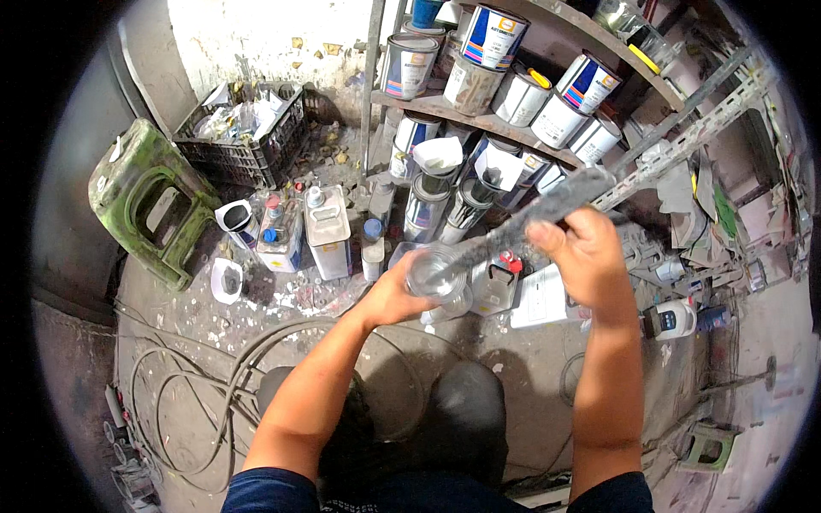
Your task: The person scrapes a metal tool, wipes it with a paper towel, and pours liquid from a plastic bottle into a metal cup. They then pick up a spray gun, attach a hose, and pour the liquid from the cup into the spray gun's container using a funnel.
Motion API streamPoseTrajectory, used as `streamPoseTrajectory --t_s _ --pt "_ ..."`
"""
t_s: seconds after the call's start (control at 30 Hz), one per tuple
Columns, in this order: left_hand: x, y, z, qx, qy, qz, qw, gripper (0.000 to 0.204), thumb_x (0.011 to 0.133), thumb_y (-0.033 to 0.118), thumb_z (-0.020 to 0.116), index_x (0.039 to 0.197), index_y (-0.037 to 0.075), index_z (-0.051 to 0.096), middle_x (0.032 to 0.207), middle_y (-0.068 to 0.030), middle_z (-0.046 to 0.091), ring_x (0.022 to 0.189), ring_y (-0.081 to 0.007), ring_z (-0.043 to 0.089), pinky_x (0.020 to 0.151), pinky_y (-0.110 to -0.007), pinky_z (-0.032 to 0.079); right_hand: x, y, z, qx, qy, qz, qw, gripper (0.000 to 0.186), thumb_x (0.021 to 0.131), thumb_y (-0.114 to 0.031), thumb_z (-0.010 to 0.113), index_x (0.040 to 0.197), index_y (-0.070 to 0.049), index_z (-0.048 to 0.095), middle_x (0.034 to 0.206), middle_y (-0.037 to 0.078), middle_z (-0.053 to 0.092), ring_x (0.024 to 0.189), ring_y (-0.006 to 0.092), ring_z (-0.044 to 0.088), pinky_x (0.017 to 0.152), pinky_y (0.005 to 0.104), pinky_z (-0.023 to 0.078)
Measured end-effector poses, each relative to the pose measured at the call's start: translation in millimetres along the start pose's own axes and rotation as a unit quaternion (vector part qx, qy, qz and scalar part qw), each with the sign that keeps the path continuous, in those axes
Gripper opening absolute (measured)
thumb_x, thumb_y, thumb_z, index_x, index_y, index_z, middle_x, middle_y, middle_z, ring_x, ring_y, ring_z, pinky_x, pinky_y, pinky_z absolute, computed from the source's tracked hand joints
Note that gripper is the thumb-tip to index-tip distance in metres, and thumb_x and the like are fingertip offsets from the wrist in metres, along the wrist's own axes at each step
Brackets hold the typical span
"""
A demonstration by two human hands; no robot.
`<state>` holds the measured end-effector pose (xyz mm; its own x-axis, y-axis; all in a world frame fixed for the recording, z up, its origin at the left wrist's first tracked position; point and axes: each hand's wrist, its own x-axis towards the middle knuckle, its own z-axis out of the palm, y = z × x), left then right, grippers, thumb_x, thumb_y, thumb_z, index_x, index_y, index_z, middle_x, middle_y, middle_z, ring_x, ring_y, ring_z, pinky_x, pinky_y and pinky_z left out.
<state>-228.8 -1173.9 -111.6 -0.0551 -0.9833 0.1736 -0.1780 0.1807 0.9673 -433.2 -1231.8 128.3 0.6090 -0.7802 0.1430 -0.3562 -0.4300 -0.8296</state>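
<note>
My left hand [395, 295] is wrapped round a clear plastic cup [434, 275] held in front of my knees. My right hand [585, 256] is closed on a long, flat grey stick [547, 205], its thumb lying along it. The stick slants down to the left, and its lower end reaches to the cup's mouth. Motion blurs it somewhat. Whatever liquid the cup may hold, I cannot make out. Just right of the cup is a metal can [498, 286] with a red cap and dark handle.
Paint cans [494, 38] crowd the shelves ahead. Rectangular tins [327, 239] and a blue-capped bottle [373, 248] stand on the floor. A green stool [154, 205] and black crate [244, 154] are at left. A coiled hose [231, 385] lies near my legs. White jug [676, 319] at right.
</note>
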Motion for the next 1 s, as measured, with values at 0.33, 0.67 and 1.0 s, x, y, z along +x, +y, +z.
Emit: streamPoseTrajectory --t_s 0.33,0.67,1.0 --pt "-3 5 -2 0.008 0.000 -0.014 1.000 0.081 0.066 0.019 0.080 0.133 0.001 0.038 0.126 -0.0139 0.050 0.119 -0.0219 0.047 0.102 -0.034 0.036 8 15 13 -0.035 -0.099 -0.204 0.973 0.013 0.083 -0.009 0.065 0.089 0.002 0.062 0.089 0.007 0.058 0.088 0.0162 0.054 0.076 0.0303 0.045" --pt "-8 15 -1 -0.019 0.025 -0.027 0.999 0.077 0.066 0.018 0.079 0.132 0.002 0.041 0.126 -0.0132 0.051 0.119 -0.0224 0.048 0.102 -0.034 0.038 12 10 25 -0.115 -0.082 -0.171 0.975 0.016 0.085 -0.014 0.067 0.088 0.001 0.064 0.094 0.006 0.058 0.085 0.0133 0.055 0.075 0.0273 0.045" --pt "-8 14 1 -0.088 0.025 -0.006 0.996 0.077 0.068 0.018 0.079 0.132 0.001 0.041 0.126 -0.0111 0.050 0.117 -0.0199 0.049 0.101 -0.034 0.037 10 2 35 -0.102 -0.053 -0.191 0.975 0.019 0.083 -0.016 0.067 0.087 0.002 0.065 0.092 0.013 0.057 0.083 0.0289 0.057 0.075 0.0348 0.046"
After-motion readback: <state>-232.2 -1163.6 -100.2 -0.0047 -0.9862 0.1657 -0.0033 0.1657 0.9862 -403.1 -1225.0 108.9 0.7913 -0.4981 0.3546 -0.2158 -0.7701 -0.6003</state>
